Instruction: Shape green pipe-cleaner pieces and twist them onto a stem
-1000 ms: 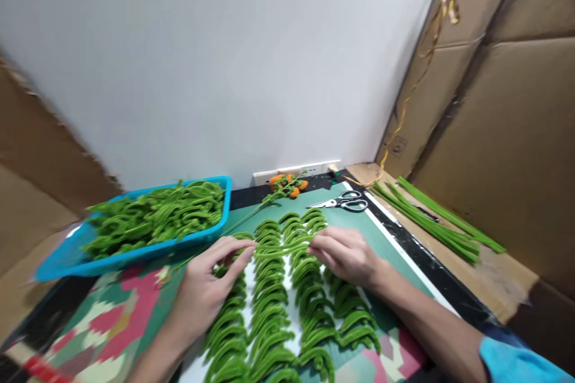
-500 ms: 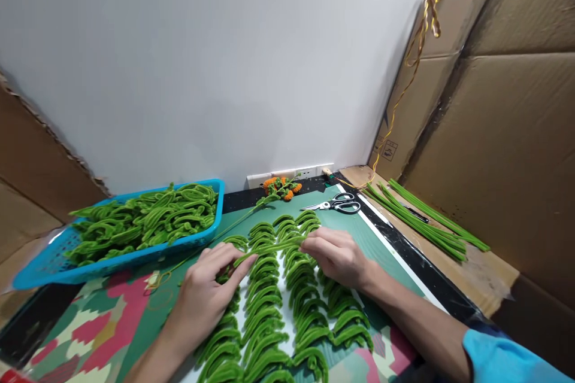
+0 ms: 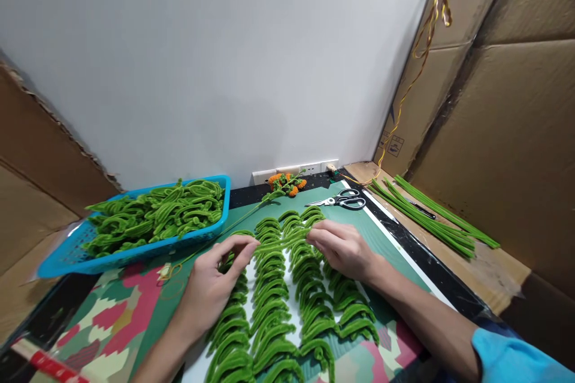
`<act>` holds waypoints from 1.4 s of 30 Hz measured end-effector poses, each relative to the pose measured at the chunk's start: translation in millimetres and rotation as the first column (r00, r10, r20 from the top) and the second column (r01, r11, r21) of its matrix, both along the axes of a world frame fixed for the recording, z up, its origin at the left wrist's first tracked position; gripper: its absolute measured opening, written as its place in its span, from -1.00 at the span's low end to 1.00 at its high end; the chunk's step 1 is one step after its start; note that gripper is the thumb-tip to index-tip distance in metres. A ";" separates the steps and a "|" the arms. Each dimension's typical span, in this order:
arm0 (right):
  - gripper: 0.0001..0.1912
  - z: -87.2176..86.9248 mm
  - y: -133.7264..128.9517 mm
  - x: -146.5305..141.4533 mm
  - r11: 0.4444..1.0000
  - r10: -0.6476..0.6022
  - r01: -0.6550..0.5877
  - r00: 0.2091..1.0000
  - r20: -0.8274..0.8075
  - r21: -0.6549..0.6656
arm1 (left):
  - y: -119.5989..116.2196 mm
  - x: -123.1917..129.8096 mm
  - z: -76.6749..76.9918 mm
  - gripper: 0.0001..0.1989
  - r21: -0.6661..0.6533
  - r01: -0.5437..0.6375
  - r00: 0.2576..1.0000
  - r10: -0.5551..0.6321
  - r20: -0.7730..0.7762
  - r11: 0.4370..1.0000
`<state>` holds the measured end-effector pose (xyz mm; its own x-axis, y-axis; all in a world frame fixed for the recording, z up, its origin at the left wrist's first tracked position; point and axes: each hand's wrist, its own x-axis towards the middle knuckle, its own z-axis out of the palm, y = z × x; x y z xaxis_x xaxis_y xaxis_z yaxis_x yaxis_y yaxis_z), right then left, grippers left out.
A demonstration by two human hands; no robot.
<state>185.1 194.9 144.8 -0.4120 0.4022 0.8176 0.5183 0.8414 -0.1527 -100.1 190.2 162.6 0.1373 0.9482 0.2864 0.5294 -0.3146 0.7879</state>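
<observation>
A pale wall (image 3: 215, 60) fills the back, with brown cardboard (image 3: 507, 131) standing to the right. Below lies a green mat (image 3: 368, 227); a blue basket (image 3: 227, 203) heaped with curled green pieces (image 3: 157, 215) stands on the left. Rows of curved fuzzy pieces (image 3: 272, 290) cover the middle. Straight green stems (image 3: 431, 224) lie on the right, and orange flowers (image 3: 287, 182) on a long stalk lie near the wall. The left hand (image 3: 213, 281) and right hand (image 3: 344, 248) pinch opposite ends of a fuzzy green strip (image 3: 283, 244) above the rows, smaller scissors (image 3: 344, 199) lying beyond.
</observation>
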 end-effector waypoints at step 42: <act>-0.70 12.7 -7.8 -9.1 0.998 0.018 -0.006 0.982 0.189 -0.065 | -2.5 3.1 -8.8 -0.78 0.062 0.153 0.983 -0.146 -0.110 0.986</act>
